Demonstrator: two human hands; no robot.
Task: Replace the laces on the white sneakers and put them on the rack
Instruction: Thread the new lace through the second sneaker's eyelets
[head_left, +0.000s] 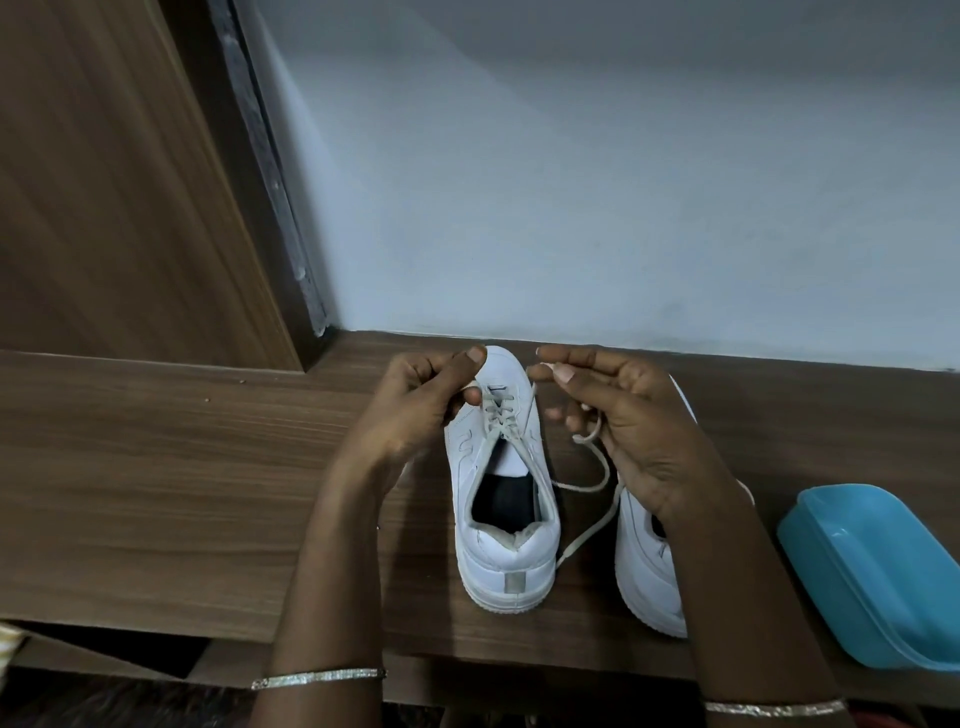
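**Item: pair of white sneakers, one being laced**

- Laced sneaker (506, 530): white, upright on the wooden top (182, 493), heel toward the camera, toe toward the wall (571, 182). All places below are given from this shoe.
- Lace (501, 413): off-white, crossed through the front eyelets only. One end goes up to the left. The other goes up to the right, then hangs loose down the shoe's right side to the heel.
- Left hand (421, 405): at the shoe's front left, thumb and fingers pinching the left lace end.
- Right hand (623, 415): at the front right, thumb and forefinger pinching the right lace end, with the slack looped through the curled fingers.
- Second sneaker (649, 582): white, just to the right, largely hidden under the right hand and wrist. Whether it has a lace cannot be told.
- Blue tub (878, 577): plastic, farther right, beyond the second sneaker.
- Bangles: one on the left wrist (319, 677), one on the right (774, 707).
- Wooden panel (104, 182): upright, behind and to the left.
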